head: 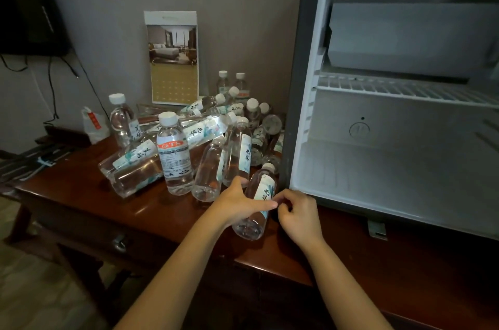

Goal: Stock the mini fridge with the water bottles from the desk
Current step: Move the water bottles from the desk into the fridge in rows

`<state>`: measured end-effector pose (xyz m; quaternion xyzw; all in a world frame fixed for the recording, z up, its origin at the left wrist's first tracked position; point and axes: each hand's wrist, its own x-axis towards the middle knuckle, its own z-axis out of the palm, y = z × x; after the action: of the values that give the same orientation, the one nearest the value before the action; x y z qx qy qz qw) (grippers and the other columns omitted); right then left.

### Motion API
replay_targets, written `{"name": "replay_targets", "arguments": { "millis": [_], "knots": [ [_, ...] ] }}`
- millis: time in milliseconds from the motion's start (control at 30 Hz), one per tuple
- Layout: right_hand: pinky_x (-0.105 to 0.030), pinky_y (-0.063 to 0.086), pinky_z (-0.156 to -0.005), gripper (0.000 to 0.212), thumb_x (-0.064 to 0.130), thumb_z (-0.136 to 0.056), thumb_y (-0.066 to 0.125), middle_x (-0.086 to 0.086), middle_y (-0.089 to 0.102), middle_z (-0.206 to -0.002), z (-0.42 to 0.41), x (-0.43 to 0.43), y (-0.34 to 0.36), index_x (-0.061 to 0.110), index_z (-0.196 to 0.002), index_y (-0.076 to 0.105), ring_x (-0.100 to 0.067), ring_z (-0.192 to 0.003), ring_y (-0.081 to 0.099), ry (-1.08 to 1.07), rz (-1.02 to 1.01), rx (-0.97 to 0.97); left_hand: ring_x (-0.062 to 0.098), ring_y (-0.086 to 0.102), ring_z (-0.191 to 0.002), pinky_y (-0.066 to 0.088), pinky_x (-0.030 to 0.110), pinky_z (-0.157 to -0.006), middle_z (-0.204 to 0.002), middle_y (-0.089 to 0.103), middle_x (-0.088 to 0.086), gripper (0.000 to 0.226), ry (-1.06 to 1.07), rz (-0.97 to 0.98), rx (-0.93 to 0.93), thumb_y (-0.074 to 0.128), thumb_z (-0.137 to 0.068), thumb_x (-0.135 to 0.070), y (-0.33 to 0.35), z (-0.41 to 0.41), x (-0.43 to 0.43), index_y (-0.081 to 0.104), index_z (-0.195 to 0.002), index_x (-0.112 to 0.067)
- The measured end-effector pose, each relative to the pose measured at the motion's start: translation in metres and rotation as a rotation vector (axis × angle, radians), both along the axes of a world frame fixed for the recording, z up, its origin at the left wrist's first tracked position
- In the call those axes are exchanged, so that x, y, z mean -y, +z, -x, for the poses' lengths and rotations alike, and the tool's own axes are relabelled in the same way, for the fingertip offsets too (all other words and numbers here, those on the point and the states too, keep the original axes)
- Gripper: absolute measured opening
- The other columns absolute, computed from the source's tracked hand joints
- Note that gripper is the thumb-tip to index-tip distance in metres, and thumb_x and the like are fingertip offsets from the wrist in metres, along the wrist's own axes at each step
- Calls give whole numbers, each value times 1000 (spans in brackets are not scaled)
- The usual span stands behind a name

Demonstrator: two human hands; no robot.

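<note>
The left grip (pixel 239 202) is wrapped around the middle of a tilted bottle (pixel 266 183), thumb laid across its label and fingers curled behind. The right grip (pixel 298 212) comes in from the other side with its fingers curled and their tips against the same label; whether it is truly pinching the bottle or only touching it I cannot tell. The bottle leans with its white cap up and away and its base towards the person. It sits low over the front of the worktop (pixel 81 189), just beside the lower left corner of the open mini fridge (pixel 294 86). The fridge looks unstocked: no bottle shows on its wire shelf (pixel 399 89) or on its floor (pixel 378 178). Its right part runs out of view. The rest of the stock sits on the worktop as a pile of bottles (pixel 205 135), many lying across one another. A few stand upright, among them one with an orange-banded label (pixel 174 154). By this showing the job is at its very start, with this bottle likely the first to go in and the whole heap left to move.
</note>
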<state>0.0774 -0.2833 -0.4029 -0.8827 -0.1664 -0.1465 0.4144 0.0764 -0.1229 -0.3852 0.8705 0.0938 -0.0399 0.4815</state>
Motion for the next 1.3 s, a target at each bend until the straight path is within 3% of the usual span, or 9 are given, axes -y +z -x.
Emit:
{"name": "replay_targets", "arguments": {
  "millis": [233, 400, 500, 700, 767, 867, 1067, 1200, 1300],
  "knots": [
    [-34, 52, -81, 31, 20, -88, 54, -2, 68, -97, -2, 0, -3, 25, -119, 60, -12, -88, 62, 43, -59, -55, 9, 56, -86, 44, 26, -66, -96, 55, -10, 93, 50, -35, 33, 74, -46, -57, 1, 2, 4, 39, -125, -22],
    [-32, 46, -96, 42, 30, -90, 53, -2, 59, -120, -3, 2, -6, 31, -132, 49, -12, -110, 56, 85, 24, -101, 17, 55, -100, 48, 35, -86, -114, 49, -3, 82, 78, 38, 66, 76, -63, -46, -5, 5, 2, 34, -129, -21],
    [-29, 41, -98, 47, 34, -92, 51, 1, 58, -124, -2, 2, -6, 37, -137, 40, -12, -117, 51, 128, 42, -121, 20, 60, -99, 52, 35, -84, -120, 53, 3, 72, 61, 136, 90, 76, -70, -37, -5, 10, 0, 35, -127, -21],
    [-31, 42, -100, 60, 45, -90, 51, 5, 48, -136, 7, 0, 2, 57, -137, 17, -7, -121, 48, 266, -60, -137, 16, 68, -89, 58, 32, -66, -112, 61, -2, 62, -33, 320, 209, 76, -75, -28, -5, 33, -10, 38, -122, -35],
    [-23, 42, -96, 67, 47, -87, 55, 9, 50, -135, 12, 0, 7, 64, -133, 8, 0, -120, 49, 328, -178, -159, 9, 68, -89, 55, 23, -61, -114, 61, -4, 59, -59, 349, 279, 76, -75, -22, -6, 42, -10, 40, -118, -38],
    [-11, 45, -84, 73, 43, -88, 57, 10, 59, -126, 18, 0, 14, 71, -125, 1, 5, -109, 56, 374, -273, -195, 6, 67, -91, 54, 22, -63, -111, 65, -7, 59, -83, 343, 336, 77, -74, -20, -5, 51, -5, 41, -114, -40],
    [-24, 54, -82, 68, 24, -91, 56, 8, 64, -115, 29, 8, 40, 65, -127, 15, -5, -97, 66, 419, -365, -166, 8, 68, -94, 56, 27, -74, -107, 69, -7, 74, -129, 294, 419, 80, -71, -20, 2, 61, 5, 37, -128, -36],
    [-17, 54, -74, 62, 19, -88, 61, 3, 73, -94, 36, 22, 55, 57, -126, 30, -9, -89, 69, 397, -420, -139, 6, 65, -100, 55, 29, -80, -110, 68, -17, 86, -167, 295, 504, 82, -64, -22, 8, 66, 18, 32, -129, -49],
    [-19, 55, -73, 51, 16, -85, 63, 5, 74, -92, 40, 33, 69, 49, -118, 42, -10, -88, 70, 371, -481, -113, 3, 64, -102, 54, 23, -83, -112, 66, -19, 92, -175, 295, 605, 83, -62, -27, 19, 65, 36, 29, -131, -54]
  ]
}}
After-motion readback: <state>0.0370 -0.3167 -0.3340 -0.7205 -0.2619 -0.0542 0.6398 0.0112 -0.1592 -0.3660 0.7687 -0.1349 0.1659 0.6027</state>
